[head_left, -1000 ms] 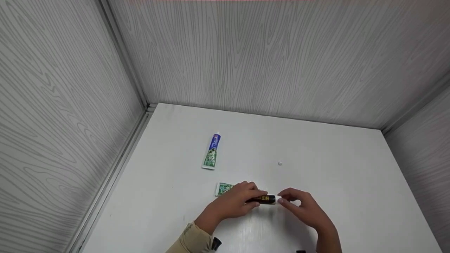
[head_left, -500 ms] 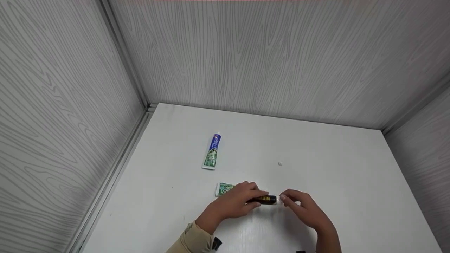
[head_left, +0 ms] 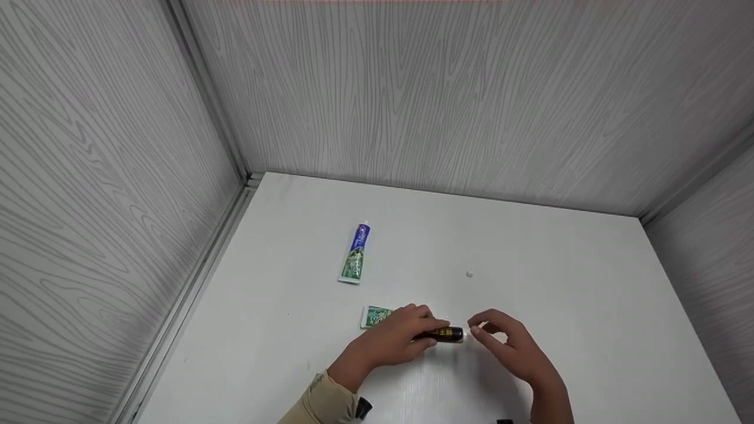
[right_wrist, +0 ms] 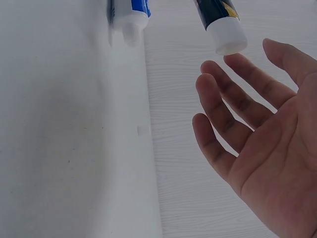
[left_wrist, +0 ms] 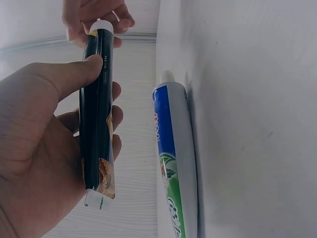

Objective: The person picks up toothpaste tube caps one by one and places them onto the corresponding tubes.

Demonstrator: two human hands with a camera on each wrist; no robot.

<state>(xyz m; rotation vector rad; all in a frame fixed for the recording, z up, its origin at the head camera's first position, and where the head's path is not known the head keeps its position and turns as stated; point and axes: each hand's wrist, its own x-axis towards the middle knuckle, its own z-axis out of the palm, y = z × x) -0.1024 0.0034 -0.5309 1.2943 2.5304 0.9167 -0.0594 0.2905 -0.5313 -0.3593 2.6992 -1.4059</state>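
Note:
My left hand [head_left: 392, 338] grips a dark toothpaste tube [head_left: 450, 334] lying crosswise, thumb on one side and fingers round the other. The tube's white cap [right_wrist: 228, 35] points toward my right hand [head_left: 512, 347]. In the right wrist view, the fingers of that hand are parted and loosely bent just off the cap, with nothing between them. A second, green-ended toothpaste tube [head_left: 375, 317] lies beneath my left hand, which hides most of it; the left wrist view shows its blue front and white cap [left_wrist: 167, 77].
Farther back on the white table [head_left: 559, 282] lies another blue and green toothpaste tube [head_left: 355, 253]. A small white piece [head_left: 469, 274] sits to its right, too small to identify. Wood-grain panels [head_left: 412, 94] stand along the table's back and sides.
My right hand's fingers have drawn slightly to the right, away from the cap, and spread a little. The left hand and the dark tube stay almost where they were.

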